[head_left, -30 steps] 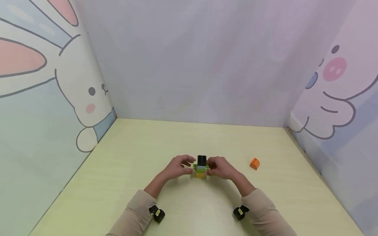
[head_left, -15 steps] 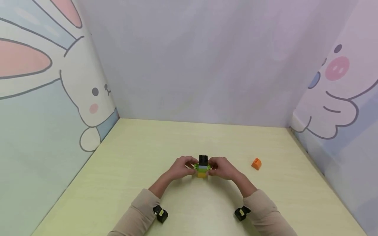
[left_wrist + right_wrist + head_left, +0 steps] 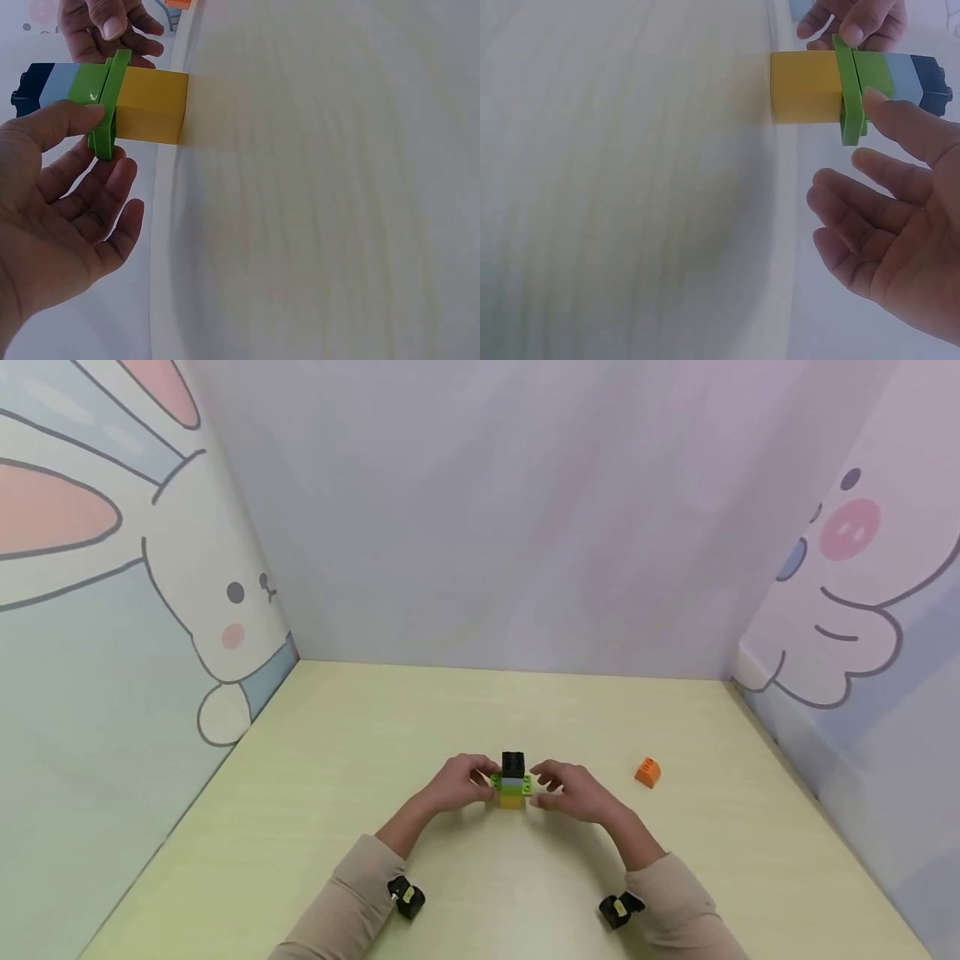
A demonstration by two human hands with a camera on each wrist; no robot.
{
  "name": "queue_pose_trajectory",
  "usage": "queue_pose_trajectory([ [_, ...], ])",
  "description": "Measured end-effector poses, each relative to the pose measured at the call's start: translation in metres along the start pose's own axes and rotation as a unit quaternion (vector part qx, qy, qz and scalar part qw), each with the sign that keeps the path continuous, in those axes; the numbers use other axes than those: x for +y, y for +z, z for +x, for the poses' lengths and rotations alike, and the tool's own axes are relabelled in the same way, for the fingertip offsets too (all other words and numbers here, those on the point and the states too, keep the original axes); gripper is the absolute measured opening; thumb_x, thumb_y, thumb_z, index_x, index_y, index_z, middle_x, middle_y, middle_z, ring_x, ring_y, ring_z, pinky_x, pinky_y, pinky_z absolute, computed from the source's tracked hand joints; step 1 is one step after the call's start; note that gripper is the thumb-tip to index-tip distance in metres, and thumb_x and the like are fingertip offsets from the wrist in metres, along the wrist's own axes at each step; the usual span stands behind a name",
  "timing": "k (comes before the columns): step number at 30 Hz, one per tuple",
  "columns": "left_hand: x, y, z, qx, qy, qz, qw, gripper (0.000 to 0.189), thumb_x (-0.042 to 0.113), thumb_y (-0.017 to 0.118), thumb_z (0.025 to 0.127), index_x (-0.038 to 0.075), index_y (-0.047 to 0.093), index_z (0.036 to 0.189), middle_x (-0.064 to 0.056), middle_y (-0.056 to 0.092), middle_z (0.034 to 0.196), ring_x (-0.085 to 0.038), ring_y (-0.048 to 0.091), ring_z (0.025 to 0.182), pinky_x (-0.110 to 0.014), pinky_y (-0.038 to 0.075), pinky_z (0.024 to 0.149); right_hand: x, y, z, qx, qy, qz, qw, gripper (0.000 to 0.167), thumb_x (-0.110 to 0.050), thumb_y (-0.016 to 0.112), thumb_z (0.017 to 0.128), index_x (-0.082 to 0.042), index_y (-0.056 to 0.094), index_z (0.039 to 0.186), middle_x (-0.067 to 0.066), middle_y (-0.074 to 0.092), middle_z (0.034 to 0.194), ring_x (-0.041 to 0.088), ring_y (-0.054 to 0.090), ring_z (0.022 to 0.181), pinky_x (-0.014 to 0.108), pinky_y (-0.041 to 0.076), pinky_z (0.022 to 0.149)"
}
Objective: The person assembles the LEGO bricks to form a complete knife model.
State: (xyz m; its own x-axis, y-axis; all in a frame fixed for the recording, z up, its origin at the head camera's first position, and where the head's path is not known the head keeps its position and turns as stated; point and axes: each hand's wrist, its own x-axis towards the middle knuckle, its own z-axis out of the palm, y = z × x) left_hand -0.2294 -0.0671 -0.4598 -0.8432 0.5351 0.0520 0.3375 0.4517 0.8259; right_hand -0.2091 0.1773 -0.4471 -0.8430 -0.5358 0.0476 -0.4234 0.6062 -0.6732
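Observation:
A stack of toy building bricks stands upright on the table. Its yellow brick (image 3: pixel 805 87) is at the bottom, then a wide green plate (image 3: pixel 112 105), a green brick (image 3: pixel 875 71), a light blue brick (image 3: pixel 58 82) and a black brick (image 3: pixel 513 765) on top. The plate juts out on both sides. My left hand (image 3: pixel 456 785) pinches the plate's left end between thumb and fingers. Just off the right end is my right hand (image 3: pixel 579 792), its fingers spread and loosely bent, holding nothing.
An orange rounded brick (image 3: pixel 648 772) lies on the pale wooden table (image 3: pixel 375 718), to the right of the stack. Cartoon-printed cloth walls (image 3: pixel 480 527) enclose the table at the back and both sides.
My right hand has let go of the plate's right end and drawn off to the right. The left hand has closed in on the left end. The stack stays standing.

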Motion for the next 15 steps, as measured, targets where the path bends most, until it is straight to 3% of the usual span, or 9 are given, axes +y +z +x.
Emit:
queue_pose_trajectory([
  [4,0.002,-0.002,0.001,-0.002,0.002,-0.001,1.0,0.032,0.001,0.071,0.076,-0.002,0.064,0.107,-0.007,0.064,0.101,-0.016,0.06,0.078,-0.026,0.049,0.064,0.001,-0.004,-0.007,0.007,0.017,0.004,0.9998,0.05,-0.026,0.069,0.085,0.001,0.053,0.125,0.018,0.057,0.115,0.032,0.056,0.1,0.047,0.046,0.081],
  [15,0.001,-0.003,0.001,-0.015,0.001,0.004,0.9999,0.034,0.001,0.069,0.078,-0.002,0.062,0.111,-0.008,0.063,0.105,-0.016,0.06,0.079,-0.026,0.049,0.066,0.01,-0.017,-0.022,0.015,0.033,-0.007,0.9993,0.049,-0.028,0.068,0.086,-0.001,0.055,0.125,0.019,0.056,0.12,0.033,0.055,0.102,0.049,0.045,0.082],
])
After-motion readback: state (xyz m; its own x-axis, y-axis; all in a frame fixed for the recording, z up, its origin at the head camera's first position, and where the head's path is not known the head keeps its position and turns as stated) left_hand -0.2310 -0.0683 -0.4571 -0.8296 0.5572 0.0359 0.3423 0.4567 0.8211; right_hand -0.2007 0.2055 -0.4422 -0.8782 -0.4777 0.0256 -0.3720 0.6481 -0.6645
